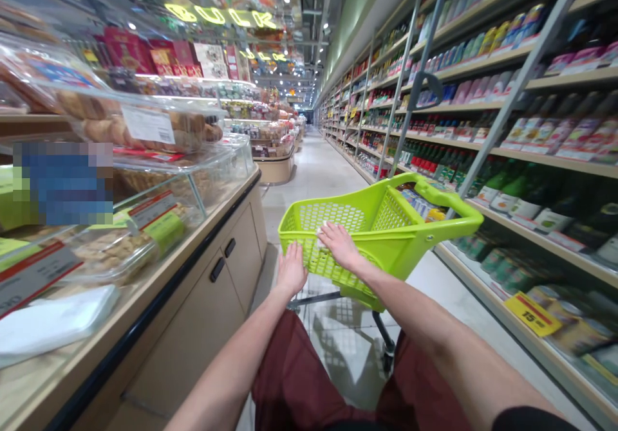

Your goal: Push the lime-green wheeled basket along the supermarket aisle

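A lime green plastic shopping cart (386,238) with mesh walls stands directly in front of me on a low wheeled frame. My left hand (291,270) lies against its near mesh wall. My right hand (340,246) rests on the rim beside it, fingers curved over the edge. Neither hand's grip is firm to the eye, but both stay on the cart. Some packaged goods (420,204) lie at the far end of the basket, mostly hidden by the cart's wall. Maroon shorts (299,379) cover my legs below the cart.
A glass bakery counter (159,186) with wrapped pastries runs along my left. Tall shelves of bottles and cans (521,141) line my right, with a yellow price tag (533,313) low down. A tiled aisle floor (313,174) stretches ahead beneath a lit BULK sign (219,15).
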Motion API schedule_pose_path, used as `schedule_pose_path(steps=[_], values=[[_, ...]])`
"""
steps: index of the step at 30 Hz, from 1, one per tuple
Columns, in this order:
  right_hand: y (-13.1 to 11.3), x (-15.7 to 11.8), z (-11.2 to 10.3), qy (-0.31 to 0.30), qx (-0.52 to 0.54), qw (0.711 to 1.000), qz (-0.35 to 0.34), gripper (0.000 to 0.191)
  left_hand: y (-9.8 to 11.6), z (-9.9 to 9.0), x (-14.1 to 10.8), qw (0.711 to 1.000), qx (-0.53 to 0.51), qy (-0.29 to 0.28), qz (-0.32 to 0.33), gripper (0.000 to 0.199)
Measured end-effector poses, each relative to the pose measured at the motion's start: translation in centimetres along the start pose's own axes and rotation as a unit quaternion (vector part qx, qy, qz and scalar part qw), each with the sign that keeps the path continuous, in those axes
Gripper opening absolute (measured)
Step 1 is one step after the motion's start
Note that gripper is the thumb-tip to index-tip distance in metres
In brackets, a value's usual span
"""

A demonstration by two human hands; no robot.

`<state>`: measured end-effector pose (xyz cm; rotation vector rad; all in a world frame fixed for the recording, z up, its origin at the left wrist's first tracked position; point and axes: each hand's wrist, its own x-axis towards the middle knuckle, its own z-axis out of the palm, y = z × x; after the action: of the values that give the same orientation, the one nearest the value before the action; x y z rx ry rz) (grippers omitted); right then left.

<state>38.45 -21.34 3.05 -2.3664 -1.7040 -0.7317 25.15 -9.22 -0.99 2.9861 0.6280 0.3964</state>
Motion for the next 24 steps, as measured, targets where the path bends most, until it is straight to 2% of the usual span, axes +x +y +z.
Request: schedule_pose_path(steps=[3,7,11,14,16,18,20,24], values=[[2.9,-3.7,-2.6,0.0,-0.029,0.999,0.037,0.032,1.5,-0.9,0.8,1.0,-0.006,0.015,0.015,0.061],[7.6,-8.3,-7.5,0.008,-0.081,0.993,0.088,0.034,4.1,-1.8,2.4,0.999,-0.011,0.012,0.035,0.061],[12.4,-12.0,-12.3,0.043,-0.14,0.978,0.148,0.031,6.3,-2.4,4.3,0.997,-0.012,-0.035,0.073,0.067],[15.5,-14.2,-14.6,0.088,-0.169,0.959,0.209,0.027,7.0,-2.7,5.0,0.995,-0.007,-0.073,0.074,0.071],[16.6,-15.1,-14.8,0.117,-0.165,0.951,0.236,0.027,7.2,-2.7,5.1,0.994,-0.001,-0.085,0.072,0.073],[16.4,-15.1,-13.8,0.14,-0.143,0.952,0.234,0.028,7.4,-2.7,4.8,0.993,0.004,-0.091,0.069,0.075],[15.0,-14.3,-12.0,0.15,-0.113,0.96,0.208,0.028,7.8,-2.6,4.4,0.994,0.01,-0.09,0.064,0.076],[11.3,-12.1,-8.5,0.123,-0.067,0.98,0.143,0.027,8.8,-2.6,3.5,0.994,0.028,-0.082,0.064,0.076]])
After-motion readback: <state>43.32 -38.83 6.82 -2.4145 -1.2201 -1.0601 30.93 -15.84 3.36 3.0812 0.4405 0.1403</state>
